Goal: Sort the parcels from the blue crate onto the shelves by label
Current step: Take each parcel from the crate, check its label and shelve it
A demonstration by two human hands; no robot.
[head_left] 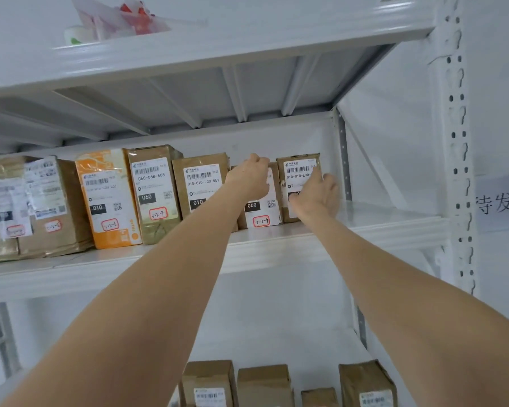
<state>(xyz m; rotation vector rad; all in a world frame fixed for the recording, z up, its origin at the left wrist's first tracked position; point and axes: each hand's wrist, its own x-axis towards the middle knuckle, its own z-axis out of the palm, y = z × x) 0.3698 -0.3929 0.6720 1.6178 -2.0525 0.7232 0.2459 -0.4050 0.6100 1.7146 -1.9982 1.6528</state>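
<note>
Brown cardboard fills both grips, which are the person's bare hands. The right grip [316, 198] lies with its fingers spread and fairly straight against the front label of the small upright brown cardboard parcel marked 010-010-L30 [299, 164]. It presses the parcel rather than clasping it. The left grip [249, 179] is curled over the top edge of the neighbouring brown parcel with the white 060 label and red-ringed 3-7-9 tag [260, 212] and holds it there.

Both parcels stand on end with their long axes vertical and labels facing out, at the right end of a row on the white metal middle shelf [365, 227]. They appear to touch side by side. Left of them, partly behind the left forearm, stands a brown parcel labelled 010-010-L30-551 [200, 177], close against the 060 one.

The rightmost parcel lies directly under the right grip and just right of the left one, so the right hand is nearer. Bare shelf runs from it towards the white perforated upright post [459, 142]. My judgement is that this parcel is being squared into the row, which calls for a push back and leftward while the left grip steadies the neighbour. The blue crate is out of view.
</note>
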